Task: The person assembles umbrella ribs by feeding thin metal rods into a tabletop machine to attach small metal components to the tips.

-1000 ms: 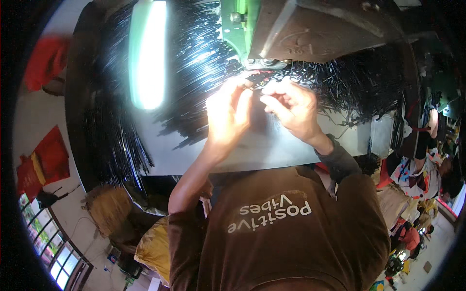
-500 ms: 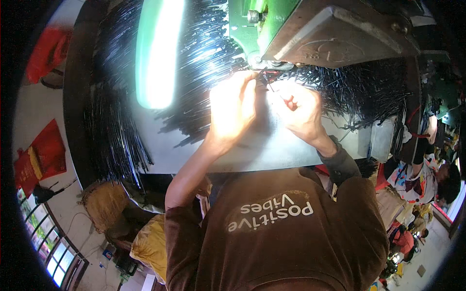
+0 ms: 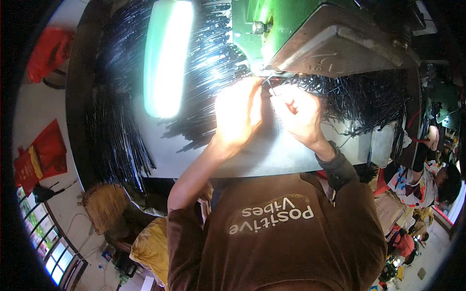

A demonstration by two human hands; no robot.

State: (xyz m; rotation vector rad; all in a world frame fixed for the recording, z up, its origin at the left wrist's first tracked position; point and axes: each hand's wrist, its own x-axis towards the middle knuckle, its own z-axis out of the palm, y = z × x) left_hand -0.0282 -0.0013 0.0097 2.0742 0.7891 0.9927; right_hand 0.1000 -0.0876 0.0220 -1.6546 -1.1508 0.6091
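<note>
Close under the green machine [image 3: 250, 43], my left hand [image 3: 238, 114] is closed, its fingertips pinched together at the foot of the machine. What it pinches is washed out by the glare and hidden by the fingers. Just right of it, my right hand [image 3: 302, 114] grips a thin black wire [image 3: 272, 90] between thumb and fingers. The wire's upper end slants up to the machine's working point by my left fingertips. Past my left hand lies a thick spread of black wires [image 3: 208, 68], mostly lined up. A tangled heap of similar wires [image 3: 361, 99] lies beyond my right hand.
A bright lamp [image 3: 168, 58] hangs over the left of the pale metal tabletop [image 3: 204, 167]. More black wires [image 3: 126, 140] drape over its left edge. A brown metal housing [image 3: 340, 51] overhangs the right side. A clear box [image 3: 382, 145] stands at the right; another person [image 3: 417, 184] is beyond it.
The whole view has shifted slightly, with the machine and lamp lower in the picture. Both hands stay at the machine's foot, and the wire in my right hand now stands a little steeper.
</note>
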